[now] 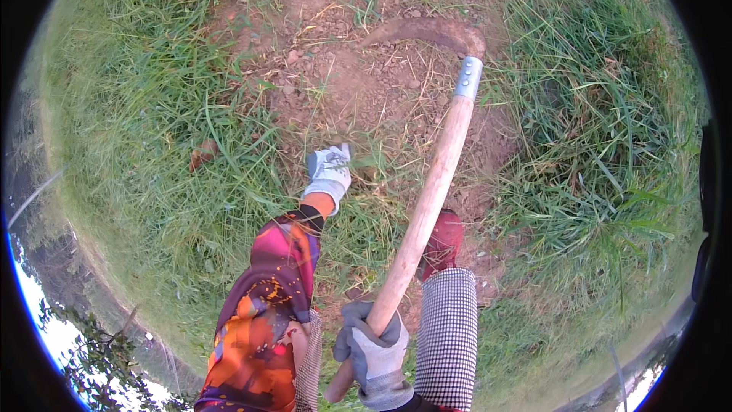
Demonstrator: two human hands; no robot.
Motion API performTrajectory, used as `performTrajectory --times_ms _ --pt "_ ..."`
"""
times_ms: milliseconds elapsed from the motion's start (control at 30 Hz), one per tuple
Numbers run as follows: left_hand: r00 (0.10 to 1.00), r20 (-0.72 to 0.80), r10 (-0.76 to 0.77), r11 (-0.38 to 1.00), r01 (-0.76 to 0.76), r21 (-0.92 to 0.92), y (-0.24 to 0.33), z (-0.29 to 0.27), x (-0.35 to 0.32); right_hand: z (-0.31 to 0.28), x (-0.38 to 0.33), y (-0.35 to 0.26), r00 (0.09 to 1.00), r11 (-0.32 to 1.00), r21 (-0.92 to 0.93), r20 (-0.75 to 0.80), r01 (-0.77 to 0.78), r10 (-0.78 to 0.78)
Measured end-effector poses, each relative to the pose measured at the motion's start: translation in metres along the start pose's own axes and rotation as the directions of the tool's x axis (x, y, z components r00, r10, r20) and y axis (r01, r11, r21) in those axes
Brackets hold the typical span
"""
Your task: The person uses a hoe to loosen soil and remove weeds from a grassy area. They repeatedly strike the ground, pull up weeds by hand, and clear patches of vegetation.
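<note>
My right hand point(377, 355), in a grey and white glove, is wrapped round the lower part of a long wooden handle. It belongs to a sickle point(419, 206) that slants up and to the right. A riveted metal collar joins the handle to its rusty curved blade point(431, 30), which points left over bare soil. Ahead and to the left, my left hand point(329, 170) reaches down in a matching glove. Its fingers look closed on grass point(367, 162) at the edge of the soil; the fingertips are partly hidden.
Thick green grass point(160, 99) stands on the left, with another dense clump point(591, 130) on the right. Reddish, cloddy soil point(366, 91) with cut stems lies between them. My red shoe point(444, 243) and checked trouser leg point(446, 336) are close beside the handle.
</note>
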State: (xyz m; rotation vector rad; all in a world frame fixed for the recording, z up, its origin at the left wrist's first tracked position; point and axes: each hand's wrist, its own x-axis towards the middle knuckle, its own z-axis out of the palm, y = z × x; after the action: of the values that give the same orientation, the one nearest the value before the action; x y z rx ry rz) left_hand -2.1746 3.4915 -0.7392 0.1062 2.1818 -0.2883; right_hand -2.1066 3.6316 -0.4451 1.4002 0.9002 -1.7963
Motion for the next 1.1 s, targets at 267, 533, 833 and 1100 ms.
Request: performTrajectory --times_ms 267,533,833,1100 --pt "0.985 0.123 -0.12 0.985 0.133 -0.108 -0.04 -0.005 0.003 -0.002 0.0 -0.005 0.998 0.998 0.034 0.01 -0.06 0.06" --pt "0.956 0.287 -0.054 0.941 0.145 -0.306 0.003 0.039 -0.098 0.002 0.002 -0.016 0.998 0.992 0.108 -0.018 -0.061 0.063" --pt "0.993 -0.03 -0.115 0.992 0.113 -0.056 -0.029 -0.041 -0.002 0.006 0.002 -0.012 0.999 0.999 0.003 0.021 -0.046 0.045" --pt "0.946 -0.083 -0.313 0.949 0.307 -0.075 -0.037 0.001 0.022 0.003 0.003 -0.006 0.997 0.997 0.024 0.013 -0.071 0.071"
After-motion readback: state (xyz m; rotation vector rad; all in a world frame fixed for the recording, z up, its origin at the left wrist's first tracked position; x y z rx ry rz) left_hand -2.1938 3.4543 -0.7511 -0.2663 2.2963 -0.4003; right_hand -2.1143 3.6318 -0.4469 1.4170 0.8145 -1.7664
